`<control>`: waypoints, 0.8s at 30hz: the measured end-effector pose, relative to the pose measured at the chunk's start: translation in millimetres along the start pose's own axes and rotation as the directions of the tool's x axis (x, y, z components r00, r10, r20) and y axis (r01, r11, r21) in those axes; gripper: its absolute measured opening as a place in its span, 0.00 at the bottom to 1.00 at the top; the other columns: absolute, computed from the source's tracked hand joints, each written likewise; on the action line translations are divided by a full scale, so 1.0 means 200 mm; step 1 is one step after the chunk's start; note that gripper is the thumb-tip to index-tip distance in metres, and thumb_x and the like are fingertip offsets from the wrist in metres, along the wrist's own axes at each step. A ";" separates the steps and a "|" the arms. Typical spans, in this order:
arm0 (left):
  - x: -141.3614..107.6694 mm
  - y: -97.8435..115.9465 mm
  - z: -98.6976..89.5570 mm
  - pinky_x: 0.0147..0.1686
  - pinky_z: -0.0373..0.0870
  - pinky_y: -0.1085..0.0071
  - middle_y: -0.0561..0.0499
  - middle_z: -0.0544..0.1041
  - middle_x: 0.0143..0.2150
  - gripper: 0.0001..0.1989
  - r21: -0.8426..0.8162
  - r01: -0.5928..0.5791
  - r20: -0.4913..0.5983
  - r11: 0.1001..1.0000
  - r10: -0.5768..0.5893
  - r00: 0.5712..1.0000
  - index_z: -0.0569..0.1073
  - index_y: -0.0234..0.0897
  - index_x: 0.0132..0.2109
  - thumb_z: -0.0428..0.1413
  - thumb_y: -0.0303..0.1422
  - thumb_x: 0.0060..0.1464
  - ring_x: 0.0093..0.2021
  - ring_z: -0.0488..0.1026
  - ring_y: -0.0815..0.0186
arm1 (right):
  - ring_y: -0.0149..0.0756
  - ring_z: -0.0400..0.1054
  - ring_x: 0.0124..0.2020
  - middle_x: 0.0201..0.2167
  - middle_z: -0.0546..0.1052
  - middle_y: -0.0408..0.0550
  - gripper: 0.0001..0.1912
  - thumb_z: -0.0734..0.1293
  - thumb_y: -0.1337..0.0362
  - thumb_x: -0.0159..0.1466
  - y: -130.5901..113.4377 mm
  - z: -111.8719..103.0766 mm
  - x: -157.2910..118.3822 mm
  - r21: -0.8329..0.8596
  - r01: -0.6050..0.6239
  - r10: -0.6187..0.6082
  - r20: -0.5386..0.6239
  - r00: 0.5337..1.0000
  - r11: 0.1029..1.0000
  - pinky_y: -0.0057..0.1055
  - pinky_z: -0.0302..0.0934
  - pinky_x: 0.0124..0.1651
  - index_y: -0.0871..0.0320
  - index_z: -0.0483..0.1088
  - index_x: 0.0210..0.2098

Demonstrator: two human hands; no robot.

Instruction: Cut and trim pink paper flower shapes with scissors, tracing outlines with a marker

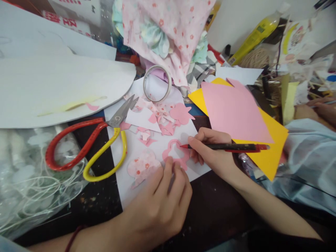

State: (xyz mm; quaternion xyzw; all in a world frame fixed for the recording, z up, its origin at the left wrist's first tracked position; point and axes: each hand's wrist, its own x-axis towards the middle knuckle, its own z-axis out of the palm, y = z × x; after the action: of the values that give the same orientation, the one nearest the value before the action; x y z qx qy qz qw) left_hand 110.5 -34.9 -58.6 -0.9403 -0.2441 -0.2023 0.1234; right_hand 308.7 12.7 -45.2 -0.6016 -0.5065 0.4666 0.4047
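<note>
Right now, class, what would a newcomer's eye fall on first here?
Probably the scissors, with red and yellow handles, lying mostly left of the pink scraps. Next, the right hand, holding a black-and-red pen at the pink cutout that the left hand touches.

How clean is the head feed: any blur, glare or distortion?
Head view: pen and scissors fairly legible; head view: co-worker's hand at the right edge blurred; head view: pale glints on the clear plastic bag at left; head view: wide-angle stretching towards the edges.
</note>
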 end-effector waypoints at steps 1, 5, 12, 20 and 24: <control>0.00 0.00 0.00 0.46 0.76 0.58 0.35 0.79 0.53 0.20 0.002 0.000 -0.003 1.000 0.000 1.000 0.74 0.21 0.55 0.46 0.26 0.61 0.54 0.77 0.44 | 0.22 0.63 0.13 0.15 0.73 0.41 0.16 0.71 0.64 0.62 0.00 0.00 0.00 -0.002 -0.002 0.002 0.003 1.000 1.000 0.18 0.56 0.15 0.59 0.66 0.20; 0.00 0.00 0.00 0.46 0.75 0.58 0.36 0.79 0.53 0.20 0.005 -0.001 -0.002 1.000 0.001 1.000 0.74 0.22 0.55 0.46 0.27 0.61 0.53 0.77 0.45 | 0.22 0.62 0.12 0.15 0.73 0.40 0.16 0.71 0.65 0.62 0.00 0.00 0.00 -0.004 0.005 -0.005 -0.001 1.000 1.000 0.19 0.55 0.15 0.59 0.66 0.20; 0.00 0.00 0.01 0.46 0.75 0.58 0.35 0.79 0.53 0.20 0.006 -0.001 0.005 1.000 0.001 1.000 0.74 0.21 0.55 0.46 0.26 0.61 0.54 0.77 0.44 | 0.22 0.61 0.12 0.14 0.72 0.40 0.16 0.70 0.67 0.61 0.00 0.00 0.00 -0.008 0.006 -0.006 -0.015 1.000 1.000 0.19 0.54 0.15 0.58 0.65 0.19; 0.00 0.00 0.00 0.46 0.76 0.58 0.35 0.79 0.53 0.20 0.002 -0.010 0.004 1.000 0.010 1.000 0.74 0.21 0.55 0.47 0.27 0.61 0.54 0.77 0.44 | 0.22 0.61 0.12 0.15 0.73 0.40 0.16 0.71 0.65 0.61 -0.01 0.00 0.00 -0.016 -0.008 0.007 -0.007 1.000 1.000 0.20 0.54 0.15 0.58 0.66 0.19; -0.01 0.00 0.00 0.46 0.76 0.58 0.35 0.79 0.53 0.20 -0.008 -0.006 0.003 1.000 0.006 1.000 0.74 0.21 0.55 0.46 0.26 0.61 0.54 0.77 0.44 | 0.23 0.60 0.12 0.14 0.72 0.40 0.17 0.71 0.65 0.61 -0.02 0.00 -0.01 -0.020 -0.012 0.011 -0.023 1.000 1.000 0.21 0.52 0.14 0.57 0.65 0.19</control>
State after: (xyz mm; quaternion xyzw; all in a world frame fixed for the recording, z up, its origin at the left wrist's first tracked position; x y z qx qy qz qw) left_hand 109.4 -35.7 -58.4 -0.9419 -0.2408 -0.2013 0.1199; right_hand 308.1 11.9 -42.0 -0.6139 -0.5032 0.4568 0.4017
